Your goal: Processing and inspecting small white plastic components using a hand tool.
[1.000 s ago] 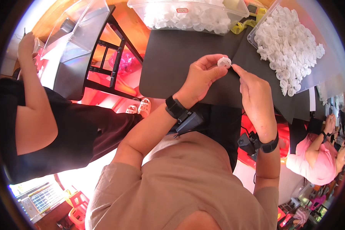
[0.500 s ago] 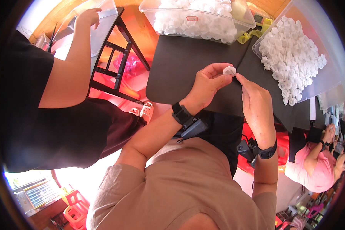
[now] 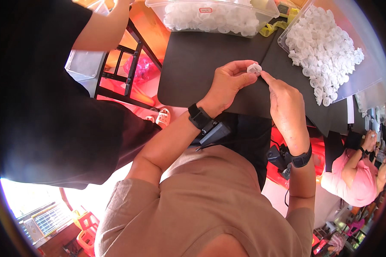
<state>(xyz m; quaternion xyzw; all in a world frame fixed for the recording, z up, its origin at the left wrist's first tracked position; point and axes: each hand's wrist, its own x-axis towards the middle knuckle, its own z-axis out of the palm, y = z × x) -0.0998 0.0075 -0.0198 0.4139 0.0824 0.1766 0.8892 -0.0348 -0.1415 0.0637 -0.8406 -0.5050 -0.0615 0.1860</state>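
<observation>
A small round white plastic piece [image 3: 254, 69] is pinched between the thumb and forefinger of my left hand [image 3: 229, 83], above the near part of the dark table [image 3: 201, 73]. My right hand [image 3: 287, 107] comes up beside it, its forefinger tip meeting the right edge of the piece. The right thumb and other fingers are mostly hidden under the hand, so whatever they hold cannot be made out. Nearest to my right hand is a heap of similar white pieces [image 3: 326, 51], spilling from a tilted clear bin [image 3: 360, 81].
A clear plastic bin [image 3: 266, 19] full of white round pieces stands at the table's back. A yellow bag [image 3: 269, 30] lies beside it. On my left, a person in dark clothes [image 3: 43, 107] stands close, by a black-framed table [image 3: 135, 64]. Another person in pink [image 3: 351, 180] sits far right.
Both hands stay together at the white piece with almost the same grip. The view has shifted slightly. The person on the left has leaned in, their arm now higher in the picture.
</observation>
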